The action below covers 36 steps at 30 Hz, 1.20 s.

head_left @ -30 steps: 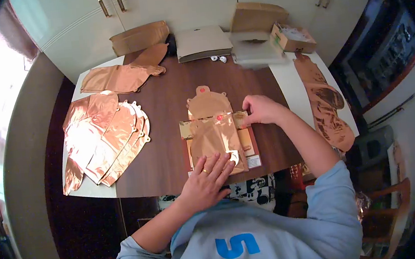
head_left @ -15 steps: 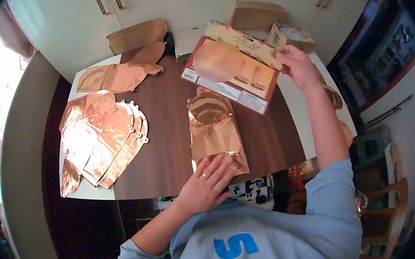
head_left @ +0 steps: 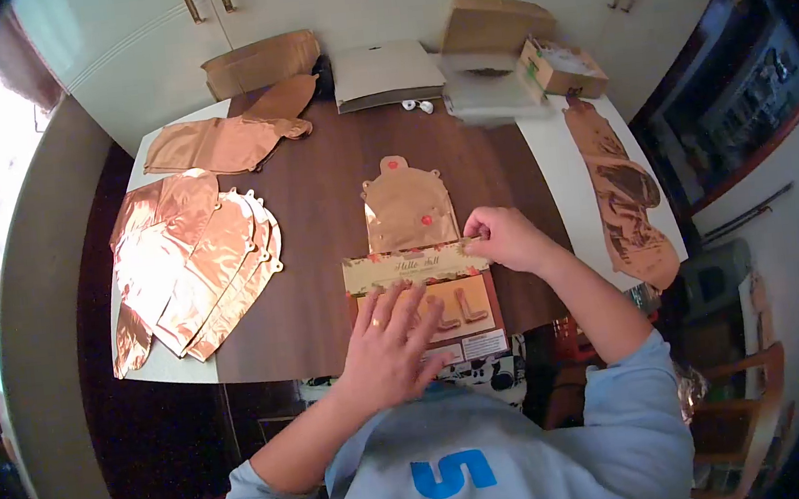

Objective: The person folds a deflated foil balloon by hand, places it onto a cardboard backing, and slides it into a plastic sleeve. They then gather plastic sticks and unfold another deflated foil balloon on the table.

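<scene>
A printed "Hello Fall" package card lies at the near edge of the table, over the lower part of a copper foil balloon. The balloon is flat, with small tabs along its edge and red marks on it. Across the card's lower left rests my left hand, its fingers spread flat and holding nothing. At the card's upper right corner, my right hand pinches the edge between thumb and fingers.
Flat copper foil balloons are stacked on the left. Another foil piece lies behind them, and a long one at the right. Along the back stand a white box, a clear plastic sheet and a small carton.
The package card has come down from the back right onto the foil balloon, carried by my right hand. My left hand, which lay on the balloon, now rests on the card.
</scene>
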{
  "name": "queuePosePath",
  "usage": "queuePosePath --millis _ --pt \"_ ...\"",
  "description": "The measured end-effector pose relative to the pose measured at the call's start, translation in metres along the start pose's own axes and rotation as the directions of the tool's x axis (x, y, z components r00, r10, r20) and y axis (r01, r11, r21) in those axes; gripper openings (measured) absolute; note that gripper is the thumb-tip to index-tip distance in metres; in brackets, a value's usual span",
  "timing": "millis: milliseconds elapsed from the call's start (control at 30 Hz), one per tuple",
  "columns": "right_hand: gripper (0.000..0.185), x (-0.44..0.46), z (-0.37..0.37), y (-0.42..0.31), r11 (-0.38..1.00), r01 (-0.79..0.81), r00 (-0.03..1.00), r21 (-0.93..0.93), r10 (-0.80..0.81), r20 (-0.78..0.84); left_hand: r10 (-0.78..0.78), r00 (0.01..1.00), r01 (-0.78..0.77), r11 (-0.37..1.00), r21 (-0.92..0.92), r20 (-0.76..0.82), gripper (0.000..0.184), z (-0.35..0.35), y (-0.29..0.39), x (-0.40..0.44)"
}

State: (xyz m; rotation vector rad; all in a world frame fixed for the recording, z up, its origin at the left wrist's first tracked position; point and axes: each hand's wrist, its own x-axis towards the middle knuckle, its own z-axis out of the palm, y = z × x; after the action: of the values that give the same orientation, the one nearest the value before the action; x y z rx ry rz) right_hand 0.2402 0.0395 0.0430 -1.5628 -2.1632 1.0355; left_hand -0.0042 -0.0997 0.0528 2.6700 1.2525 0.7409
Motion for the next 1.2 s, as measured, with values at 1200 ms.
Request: queuePosePath --millis 1200 --pt "0.027 0.015 0.010 0.000 0.480 0.687 0.618 -0.545 -0.781 0.090 -0.052 0.994 0.056 0.998 -0.042 0.095 0.049 0.044 -0.052 0.033"
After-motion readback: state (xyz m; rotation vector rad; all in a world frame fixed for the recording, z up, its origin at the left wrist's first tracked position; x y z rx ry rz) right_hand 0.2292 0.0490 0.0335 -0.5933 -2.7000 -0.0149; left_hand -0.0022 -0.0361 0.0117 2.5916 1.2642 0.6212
